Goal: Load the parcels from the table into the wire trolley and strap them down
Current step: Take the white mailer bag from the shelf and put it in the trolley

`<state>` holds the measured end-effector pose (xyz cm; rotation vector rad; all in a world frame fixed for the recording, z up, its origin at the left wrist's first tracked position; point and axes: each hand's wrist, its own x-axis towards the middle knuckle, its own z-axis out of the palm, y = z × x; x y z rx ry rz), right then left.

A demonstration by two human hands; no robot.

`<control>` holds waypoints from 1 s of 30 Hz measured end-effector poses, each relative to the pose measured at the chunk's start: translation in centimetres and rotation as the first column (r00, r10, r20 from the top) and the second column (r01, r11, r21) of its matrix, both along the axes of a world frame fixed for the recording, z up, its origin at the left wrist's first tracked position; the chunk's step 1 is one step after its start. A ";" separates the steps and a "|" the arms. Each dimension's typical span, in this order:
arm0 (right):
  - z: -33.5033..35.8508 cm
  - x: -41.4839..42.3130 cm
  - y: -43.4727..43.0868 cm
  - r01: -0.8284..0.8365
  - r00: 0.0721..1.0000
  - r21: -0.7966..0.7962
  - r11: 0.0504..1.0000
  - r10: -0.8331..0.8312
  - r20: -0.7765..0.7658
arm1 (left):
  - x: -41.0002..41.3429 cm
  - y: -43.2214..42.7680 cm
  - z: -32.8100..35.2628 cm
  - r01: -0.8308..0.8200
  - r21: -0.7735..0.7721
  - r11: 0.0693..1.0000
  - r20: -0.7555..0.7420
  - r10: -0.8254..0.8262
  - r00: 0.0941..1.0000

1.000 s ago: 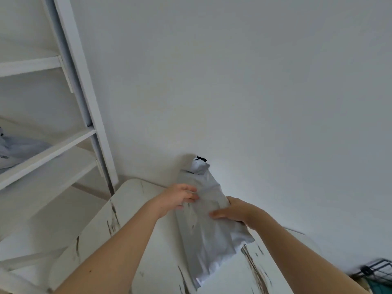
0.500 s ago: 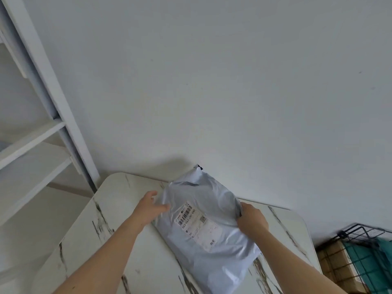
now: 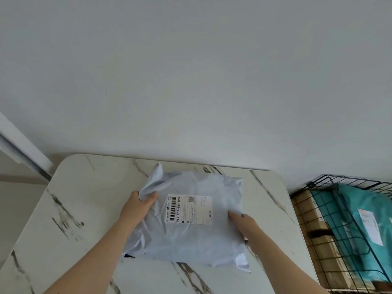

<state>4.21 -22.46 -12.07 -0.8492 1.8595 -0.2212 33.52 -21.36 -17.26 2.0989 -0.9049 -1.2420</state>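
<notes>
Left hand (image 3: 139, 207) and right hand (image 3: 245, 225) grip the grey parcel (image 3: 191, 238).

crinkled plastic parcel (image 3: 186, 219), glossy marble-look table (image 3: 89, 209).

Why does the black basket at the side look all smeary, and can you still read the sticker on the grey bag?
Head view: the wire trolley at the right edge is smeared, likely motion blur; the label on the grey parcel is sharper, with its barcode and big number readable but the small print not; the light is soft and even, with no glare on the table.
</notes>
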 end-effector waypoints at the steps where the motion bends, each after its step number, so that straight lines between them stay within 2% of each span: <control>1: -0.5 -0.3 0.4 0.057 0.996 0.003 0.998 -0.057 0.066 | -0.5 0.0 0.4 -0.032 -0.024 0.999 0.018 0.033 0.999; 3: -1.0 -1.0 0.8 0.119 0.986 -0.018 0.993 -0.117 0.119 | -1.9 0.0 1.7 -0.109 -0.068 0.992 0.066 0.113 0.991; 6: -0.5 -2.7 0.9 0.201 0.975 -0.065 0.977 -0.194 0.108 | -4.6 -0.4 3.7 -0.204 -0.157 0.966 0.086 0.219 0.972; 14: 3.2 -12.5 2.7 0.303 0.953 -0.258 0.917 -0.296 0.069 | -17.0 -0.4 9.3 -0.292 -0.340 0.894 -0.088 0.279 0.956; 25: 7.7 -34.6 10.2 0.375 0.926 -0.364 0.852 -0.329 0.183 | -41.6 2.6 15.0 -0.283 -0.491 0.824 -0.320 0.131 0.938; 30: 9.6 -43.4 12.7 0.401 0.916 -0.448 0.799 -0.357 0.182 | -50.6 3.1 16.4 -0.264 -0.492 0.830 -0.369 0.076 0.926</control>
